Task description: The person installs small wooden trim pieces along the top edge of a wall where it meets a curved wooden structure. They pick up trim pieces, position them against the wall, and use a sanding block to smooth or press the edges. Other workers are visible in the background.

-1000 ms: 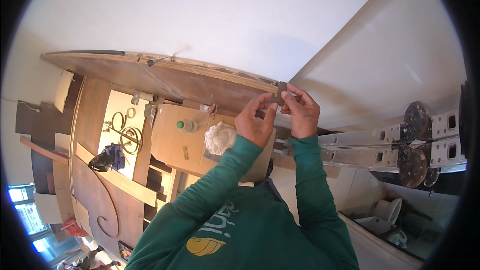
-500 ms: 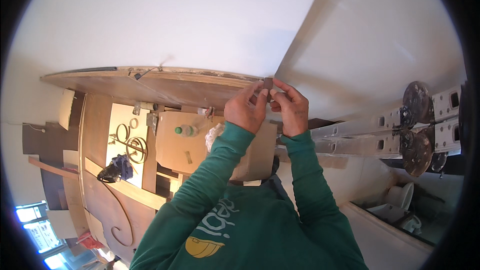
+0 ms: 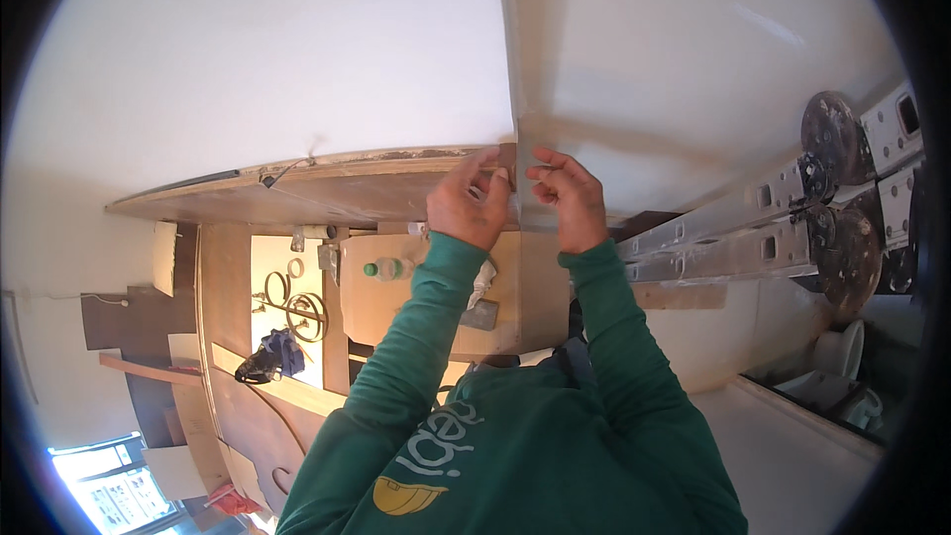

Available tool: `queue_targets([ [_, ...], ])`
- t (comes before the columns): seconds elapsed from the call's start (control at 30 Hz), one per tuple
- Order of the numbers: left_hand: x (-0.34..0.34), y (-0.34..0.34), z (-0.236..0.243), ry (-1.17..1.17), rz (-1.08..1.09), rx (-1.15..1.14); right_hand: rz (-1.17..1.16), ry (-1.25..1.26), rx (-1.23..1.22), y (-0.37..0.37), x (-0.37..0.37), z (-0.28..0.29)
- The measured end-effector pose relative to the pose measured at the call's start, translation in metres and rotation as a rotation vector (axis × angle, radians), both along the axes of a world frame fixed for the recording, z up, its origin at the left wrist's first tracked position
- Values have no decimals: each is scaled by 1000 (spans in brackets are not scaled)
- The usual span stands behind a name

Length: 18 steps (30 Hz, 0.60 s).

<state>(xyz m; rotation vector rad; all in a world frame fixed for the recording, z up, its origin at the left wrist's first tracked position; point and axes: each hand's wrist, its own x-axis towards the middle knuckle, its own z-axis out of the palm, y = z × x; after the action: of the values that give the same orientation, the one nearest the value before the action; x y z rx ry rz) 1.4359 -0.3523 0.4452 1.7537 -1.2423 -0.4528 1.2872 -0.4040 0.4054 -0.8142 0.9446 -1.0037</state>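
A small brown strip (image 3: 508, 155) stands upright at the right end of the long wooden board, by the wall corner. Its lower part is hidden by fingers. My left hand (image 3: 468, 206) has thumb and fingers closed at the strip's left side, seemingly pinching it. Just right of the strip is my right hand (image 3: 573, 200), index finger stretched toward it and other fingers loosely bent, with nothing visible in them. The long wooden board (image 3: 367, 170), with a rough pale top edge, runs left from my hands along the white wall (image 3: 297, 59).
Below lies a cardboard-coloured surface (image 3: 396, 307) with a green-capped bottle (image 3: 386, 268) and a grey block (image 3: 480, 314). Metal ladder rails (image 3: 733, 228) with round dark discs reach in from the right. Farther left are coiled strips (image 3: 305, 315) and a dark bag (image 3: 277, 357).
Both hands were on the brown strip; now my right hand has come away to the right. The strip sits against the corner, and the whole view has shifted.
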Motion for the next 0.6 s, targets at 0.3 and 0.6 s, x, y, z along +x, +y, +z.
queue_targets([
  [0.3, 6, -10, 6, -26, -20, 21, -32, 385, -578, 20, 11, -1],
  [0.6, 17, -19, 10, 122, -73, 86, -8, 323, -459, 20, 13, 0],
])
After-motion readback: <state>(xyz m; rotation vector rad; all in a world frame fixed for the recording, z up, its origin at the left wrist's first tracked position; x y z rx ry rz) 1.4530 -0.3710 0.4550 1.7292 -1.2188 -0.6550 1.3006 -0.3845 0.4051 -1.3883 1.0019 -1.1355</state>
